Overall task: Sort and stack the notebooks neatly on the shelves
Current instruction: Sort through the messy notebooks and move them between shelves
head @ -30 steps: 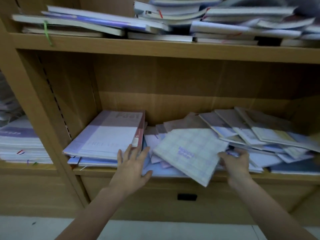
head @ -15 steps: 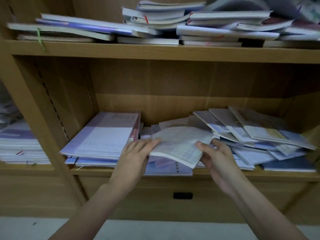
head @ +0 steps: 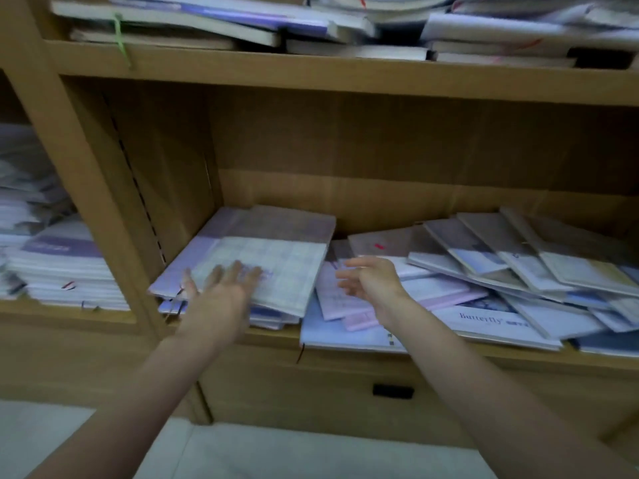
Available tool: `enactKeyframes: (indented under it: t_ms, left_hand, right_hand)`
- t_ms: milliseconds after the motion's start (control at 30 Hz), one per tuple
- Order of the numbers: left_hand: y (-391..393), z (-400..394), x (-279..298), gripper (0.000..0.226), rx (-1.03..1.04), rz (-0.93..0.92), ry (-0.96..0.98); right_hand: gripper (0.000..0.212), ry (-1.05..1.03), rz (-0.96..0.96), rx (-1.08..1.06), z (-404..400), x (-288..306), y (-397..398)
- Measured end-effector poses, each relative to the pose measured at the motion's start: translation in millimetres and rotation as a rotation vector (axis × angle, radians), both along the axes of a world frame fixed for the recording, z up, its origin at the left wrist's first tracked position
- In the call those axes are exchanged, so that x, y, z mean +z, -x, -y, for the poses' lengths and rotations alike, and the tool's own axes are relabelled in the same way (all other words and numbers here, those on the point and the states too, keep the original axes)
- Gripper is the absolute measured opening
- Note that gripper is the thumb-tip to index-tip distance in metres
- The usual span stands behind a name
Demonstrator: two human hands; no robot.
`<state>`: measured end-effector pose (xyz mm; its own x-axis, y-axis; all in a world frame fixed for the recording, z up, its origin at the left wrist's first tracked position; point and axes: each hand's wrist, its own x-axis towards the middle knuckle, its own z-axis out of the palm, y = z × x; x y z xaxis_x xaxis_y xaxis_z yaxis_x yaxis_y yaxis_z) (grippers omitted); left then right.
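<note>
A pale checked notebook (head: 287, 267) lies on top of the purple-and-white stack (head: 276, 223) at the left end of the middle shelf (head: 273, 335). My left hand (head: 221, 292) rests flat on the checked notebook's front part, fingers spread. My right hand (head: 370, 281) hovers just right of that stack with relaxed fingers and holds nothing. To the right, a loose heap of notebooks (head: 501, 267) lies fanned and overlapping, with a "Butterfly" cover (head: 484, 319) near the front edge.
The upper shelf (head: 345, 77) carries untidy piles of books (head: 311, 25). A neighbouring compartment at the left holds a tall stack of white notebooks (head: 58, 267). A drawer front with a black slot (head: 393, 391) sits below the shelf, above a pale floor.
The checked notebook, held by both hands in front of the shelf, now lies on the left stack. My right hand has let go; my left hand lies flat on it.
</note>
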<state>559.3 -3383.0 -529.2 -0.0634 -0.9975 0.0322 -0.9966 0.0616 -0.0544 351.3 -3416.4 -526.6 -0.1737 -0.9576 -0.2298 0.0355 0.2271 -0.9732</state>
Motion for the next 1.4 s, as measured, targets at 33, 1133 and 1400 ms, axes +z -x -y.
enactKeyframes:
  t_ms: [33,1133,1400]
  left_hand:
    - [7,0,-4,0.064,-0.102,-0.014,0.016]
    - [199,9,-19,0.032,-0.039,-1.298,-0.318]
    - [240,12,-3,0.036,0.272,-2.082,-0.553]
  right_hand:
    - [0.019,0.039,-0.109,-0.035,6,-7,10]
    - [0.032,0.422,-1.525,0.17,-47,-7,197]
    - [0.069,0.564,-1.676,0.329,-67,-14,220]
